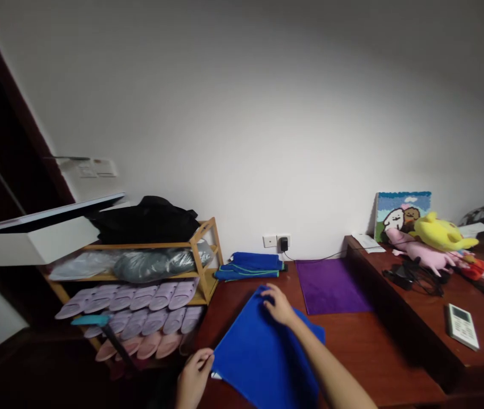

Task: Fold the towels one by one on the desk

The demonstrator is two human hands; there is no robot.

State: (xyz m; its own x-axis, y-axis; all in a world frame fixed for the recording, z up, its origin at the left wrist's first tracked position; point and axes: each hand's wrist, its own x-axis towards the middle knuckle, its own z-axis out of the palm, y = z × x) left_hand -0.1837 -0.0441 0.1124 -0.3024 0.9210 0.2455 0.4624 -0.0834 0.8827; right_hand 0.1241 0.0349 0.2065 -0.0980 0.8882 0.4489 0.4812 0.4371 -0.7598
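Observation:
A blue cloth (259,352) is spread at an angle over the near part of the red-brown table (361,346). My left hand (195,372) pinches its left corner, beside a small white tag. At the cloth's far corner is my right hand (278,304), its thumb and fingers closed on the edge. Behind it, folded blue cloths (250,266) with green edging lie near the wall. A purple cloth (333,287) lies flat to the right of them.
At left stands a wooden rack (195,261) with slippers, plastic-wrapped items and a black bag (148,221). The raised surface at right holds plush toys (442,233), cables, a picture and a white remote (462,326). A black plug (283,244) sits in the wall socket.

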